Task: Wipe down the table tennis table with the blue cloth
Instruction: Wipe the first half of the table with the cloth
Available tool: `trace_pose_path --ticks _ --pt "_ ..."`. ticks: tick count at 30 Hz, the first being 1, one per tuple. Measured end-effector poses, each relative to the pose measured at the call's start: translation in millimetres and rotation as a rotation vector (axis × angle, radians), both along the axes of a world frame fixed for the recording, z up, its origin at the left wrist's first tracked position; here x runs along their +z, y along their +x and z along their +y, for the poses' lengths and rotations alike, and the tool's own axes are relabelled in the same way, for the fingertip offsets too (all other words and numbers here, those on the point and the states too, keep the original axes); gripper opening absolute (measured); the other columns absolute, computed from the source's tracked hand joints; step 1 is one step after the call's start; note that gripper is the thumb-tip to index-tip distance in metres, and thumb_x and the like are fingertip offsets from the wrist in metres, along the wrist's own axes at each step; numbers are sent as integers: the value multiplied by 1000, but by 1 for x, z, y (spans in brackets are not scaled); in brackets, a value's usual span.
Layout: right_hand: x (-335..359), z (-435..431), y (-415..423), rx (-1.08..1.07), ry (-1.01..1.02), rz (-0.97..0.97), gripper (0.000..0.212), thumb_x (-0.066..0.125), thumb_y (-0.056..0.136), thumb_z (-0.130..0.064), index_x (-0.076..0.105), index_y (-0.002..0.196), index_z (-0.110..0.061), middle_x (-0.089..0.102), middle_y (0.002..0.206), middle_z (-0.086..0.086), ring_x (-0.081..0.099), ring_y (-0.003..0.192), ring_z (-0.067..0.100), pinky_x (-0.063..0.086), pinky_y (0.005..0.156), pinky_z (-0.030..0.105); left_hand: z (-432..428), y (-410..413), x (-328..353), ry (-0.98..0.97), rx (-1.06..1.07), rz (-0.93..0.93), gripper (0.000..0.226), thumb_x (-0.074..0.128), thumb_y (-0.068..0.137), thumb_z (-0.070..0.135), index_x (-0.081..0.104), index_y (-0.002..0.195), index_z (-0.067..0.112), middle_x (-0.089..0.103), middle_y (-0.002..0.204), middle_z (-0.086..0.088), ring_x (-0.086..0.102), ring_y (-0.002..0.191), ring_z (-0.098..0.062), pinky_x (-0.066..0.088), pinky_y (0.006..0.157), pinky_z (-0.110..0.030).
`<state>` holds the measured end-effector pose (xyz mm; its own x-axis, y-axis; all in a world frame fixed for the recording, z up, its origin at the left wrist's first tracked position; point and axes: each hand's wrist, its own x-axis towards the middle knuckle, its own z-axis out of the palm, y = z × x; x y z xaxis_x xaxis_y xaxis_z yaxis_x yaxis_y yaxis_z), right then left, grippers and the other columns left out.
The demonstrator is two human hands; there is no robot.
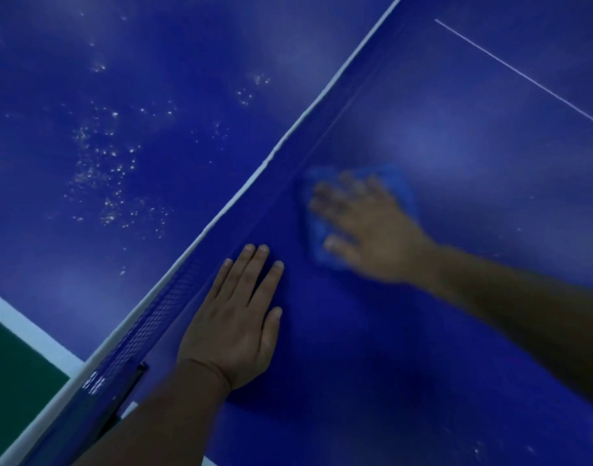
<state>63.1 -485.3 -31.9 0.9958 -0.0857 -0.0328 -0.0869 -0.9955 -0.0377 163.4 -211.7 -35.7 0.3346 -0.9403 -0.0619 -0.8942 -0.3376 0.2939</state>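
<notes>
Head view: one table tennis table, one net, one blue cloth beside the net. Two hands: right hand, blurred, fingers spread flat on the cloth; left hand flat, fingers straight, on the table.

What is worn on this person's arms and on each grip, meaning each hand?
Nothing visible. The left grip is bare, with no glove, ring or watch, and the left forearm shows no sleeve. The right grip is blurred but looks ungloved; the right forearm is likewise sleeveless within the frame.
</notes>
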Motion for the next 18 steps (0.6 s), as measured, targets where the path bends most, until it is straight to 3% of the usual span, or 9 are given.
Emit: trace_pose_path --ticks 3,5,7,9,12,14,15,18 --pt "6 -99 3 -690 -3 -62 69 18 101 -59 35 155 -21 30 163 7 27 147 43 22 115 66 1 0 0 3 1 5 58 27 105 39 36 154 11 22 165 -11 13 155 -25 8 125 -42" --pt "10 -112 4 -908 51 -51 69 19 100 -58 27 159 -23 20 167 2 16 152 39 13 119 63 1 -1 0 -1 2 10 57 26 105 39 35 154 11 21 165 -10 12 155 -25 6 125 -40" --pt "5 -69 2 -782 1 -56 70 20 99 -56 31 157 -20 24 165 4 20 150 42 17 117 65 0 0 0 1 1 13 58 25 105 39 34 154 10 22 165 -11 12 155 -25 6 125 -41" --pt "1 2 -17 -452 1 -85 65 29 100 -52 38 154 -18 32 162 8 26 147 45 22 114 69 -1 -1 1 2 2 18 59 22 106 41 34 154 9 23 165 -12 13 155 -26 6 125 -41" --pt "6 86 -80 63 52 57 61 32 103 -57 33 156 -26 25 165 1 15 153 37 10 121 61 -2 -1 0 2 -5 17 62 16 107 43 35 153 8 23 164 -14 15 154 -28 6 125 -42" --pt "5 65 -102 91 59 69 60 27 103 -60 31 156 -31 25 164 -1 17 152 36 9 121 58 -2 -1 0 -2 -11 30 61 15 107 44 32 154 9 22 165 -14 14 154 -29 6 125 -43" --pt "2 41 -102 -41 12 34 59 26 103 -59 27 156 -32 26 163 0 21 151 38 12 120 58 -2 -1 0 -7 -10 33 60 15 107 44 31 154 10 21 165 -14 14 155 -29 7 124 -43" --pt "2 -35 -87 -781 5 -67 66 25 97 -59 29 156 -29 32 162 5 28 147 42 18 116 62 -1 -1 -2 -20 -12 44 59 22 105 42 32 154 9 19 165 -14 11 155 -28 5 124 -44"
